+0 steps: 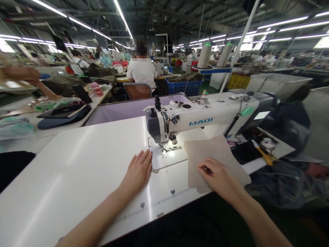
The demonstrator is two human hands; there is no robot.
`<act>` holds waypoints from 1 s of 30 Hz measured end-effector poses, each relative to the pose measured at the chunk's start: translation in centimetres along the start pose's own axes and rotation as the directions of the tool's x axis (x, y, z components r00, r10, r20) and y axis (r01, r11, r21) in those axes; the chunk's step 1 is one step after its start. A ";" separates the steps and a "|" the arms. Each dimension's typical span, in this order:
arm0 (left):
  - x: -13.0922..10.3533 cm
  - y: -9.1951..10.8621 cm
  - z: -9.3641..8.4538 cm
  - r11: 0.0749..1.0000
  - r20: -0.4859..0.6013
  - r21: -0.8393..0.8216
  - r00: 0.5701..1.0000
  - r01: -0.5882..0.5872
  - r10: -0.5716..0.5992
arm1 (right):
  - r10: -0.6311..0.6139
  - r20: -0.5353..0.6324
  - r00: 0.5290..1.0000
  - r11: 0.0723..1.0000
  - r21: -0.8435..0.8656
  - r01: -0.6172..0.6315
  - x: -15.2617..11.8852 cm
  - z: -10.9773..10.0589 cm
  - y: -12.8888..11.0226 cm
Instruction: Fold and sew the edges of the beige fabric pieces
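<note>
Far left, bare white table (89, 154), glossy, beyond the left fingers. I have the left hand (140, 168) palm-down on it, fingers laid nearly together, pinching nothing I can see; fingertips reach the edge of the needle plate (158, 161).

Just right of those fingertips, the sewing machine's (203, 115) presser foot (172, 148); no cloth shows beneath it.

Farther right, the pale cloth panels (205, 147), at least two layers, lying under the right fingers and spreading past them toward the machine. I judge them light, soft-bodied, hardly fragile, likely to slide on this slick top and to shift against each other. Best hold, I reckon: flat fingertips on the near-left margin, or thumb and finger at that corner to part the layers.

Right hand (218, 176) rests over the panels, fingers curled toward the thumb; whether they pinch cloth or something small, I cannot tell.

Right of those fingers, a yellow object (267, 158).
</note>
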State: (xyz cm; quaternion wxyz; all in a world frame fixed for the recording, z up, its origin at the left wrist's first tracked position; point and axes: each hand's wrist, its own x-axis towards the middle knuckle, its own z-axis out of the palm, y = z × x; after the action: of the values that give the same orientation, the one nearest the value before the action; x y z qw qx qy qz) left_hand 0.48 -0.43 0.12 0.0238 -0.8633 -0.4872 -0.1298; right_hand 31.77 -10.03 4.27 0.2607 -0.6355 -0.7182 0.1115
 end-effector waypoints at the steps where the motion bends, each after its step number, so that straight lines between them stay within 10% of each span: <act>1: -0.1 0.2 -0.1 1.000 0.003 0.002 1.000 0.002 -0.002 | -0.027 0.068 0.997 1.000 -0.005 0.028 -0.4 -0.4 0.0; 9: 0.2 0.3 -0.2 1.000 0.029 0.009 0.999 0.022 -0.022 | -0.173 0.358 0.918 0.972 -0.087 0.217 -1.5 -0.9 -0.8; 17: 0.4 1.6 -2.1 0.999 0.073 0.042 0.997 -0.025 0.022 | -0.045 0.203 0.978 0.994 0.105 0.024 -0.1 -1.1 0.6; 20: 0.3 4.6 -3.7 0.982 0.004 -0.091 0.986 -0.168 0.169 | -0.157 0.016 0.987 0.986 -0.063 0.158 0.0 -1.5 -1.2; 24: 0.3 7.7 -5.2 0.800 -0.149 -0.393 0.890 -0.454 0.431 | -0.462 0.092 0.882 0.876 -0.107 0.470 -0.5 -0.9 -5.8; 27: -0.5 7.3 -5.7 0.711 -0.078 -0.507 0.848 -0.487 0.525 | -0.583 0.085 0.808 0.812 0.034 0.582 -0.9 0.4 -7.8; 30: -3.1 4.9 -5.7 0.790 -0.024 -0.465 0.897 -0.400 0.441 | -0.567 -0.014 0.824 0.812 0.161 0.562 -0.8 1.4 -7.2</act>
State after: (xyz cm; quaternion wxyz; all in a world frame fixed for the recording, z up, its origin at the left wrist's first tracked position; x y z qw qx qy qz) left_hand 1.97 -6.54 5.32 -0.1733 -0.9353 -0.2387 -0.1953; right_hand 24.98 -11.78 6.46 0.3189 -0.3692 -0.8675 0.0965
